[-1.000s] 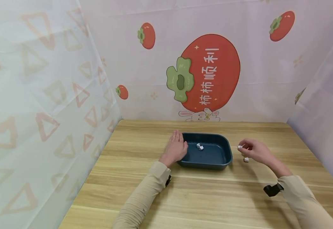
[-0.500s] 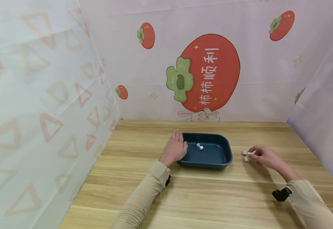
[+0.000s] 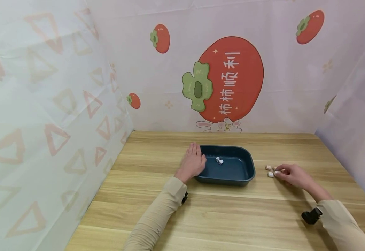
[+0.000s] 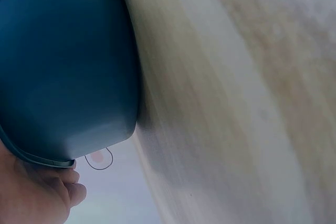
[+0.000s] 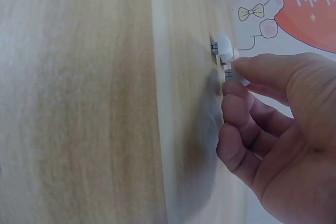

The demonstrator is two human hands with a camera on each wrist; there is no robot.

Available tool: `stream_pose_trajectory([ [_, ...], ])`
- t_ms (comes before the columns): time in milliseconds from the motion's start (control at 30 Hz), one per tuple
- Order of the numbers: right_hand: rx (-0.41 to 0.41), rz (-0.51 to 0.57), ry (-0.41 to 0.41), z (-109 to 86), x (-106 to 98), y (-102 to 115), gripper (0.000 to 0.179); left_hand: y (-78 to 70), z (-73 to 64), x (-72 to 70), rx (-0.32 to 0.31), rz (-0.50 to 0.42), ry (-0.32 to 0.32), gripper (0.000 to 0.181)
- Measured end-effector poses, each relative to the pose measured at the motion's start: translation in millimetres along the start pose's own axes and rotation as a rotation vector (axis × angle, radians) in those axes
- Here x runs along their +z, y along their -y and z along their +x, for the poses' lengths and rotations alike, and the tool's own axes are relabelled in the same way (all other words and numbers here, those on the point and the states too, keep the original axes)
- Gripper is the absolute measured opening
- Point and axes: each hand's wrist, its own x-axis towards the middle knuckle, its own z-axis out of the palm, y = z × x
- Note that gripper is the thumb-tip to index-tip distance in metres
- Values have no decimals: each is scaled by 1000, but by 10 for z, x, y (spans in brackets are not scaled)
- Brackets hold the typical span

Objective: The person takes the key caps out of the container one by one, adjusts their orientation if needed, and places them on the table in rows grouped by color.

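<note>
My left hand [image 3: 191,164] lies over the left end of a dark blue rectangular dish [image 3: 223,182], fingers straight and together along the rim. The left wrist view shows the dish's outer wall [image 4: 68,66] with part of the hand at its rim. To the right of the dish, my right hand [image 3: 295,175] pinches a small white block [image 5: 240,73] with a grey slotted end between thumb and fingertips. Right beside it, a similar white block [image 5: 224,46] stands on the table. Other little blocks [image 3: 268,167] lie by the fingertips, partly hidden by the hand.
Inside the dish lie small white pieces [image 3: 219,160] close together. The wooden table [image 3: 220,212] ends at a printed backdrop [image 3: 157,118] behind, with a patterned cloth [image 3: 44,104] on the left side.
My right hand has moved right and slightly toward me, down from near the dish's right end to the table, uncovering the loose blocks. The left hand and dish stay put.
</note>
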Motion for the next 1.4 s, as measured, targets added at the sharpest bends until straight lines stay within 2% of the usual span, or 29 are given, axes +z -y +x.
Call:
stream_pose_trajectory([
  [333, -10, 23, 0, -24, 23, -72, 33, 8, 1, 21, 11, -3, -15, 62],
  [700, -11, 30, 15, -35, 2, -21, 32, 24, 0, 0, 3, 0, -4, 62],
  [1100, -29, -31, -8, -9, -90, 136, 31, -9, -4, -22, -1, 2, 31, 63],
  [1400, -84, -43, -20, 88, -112, 441, 33, 9, 12, 2, -3, -9, 16, 63],
])
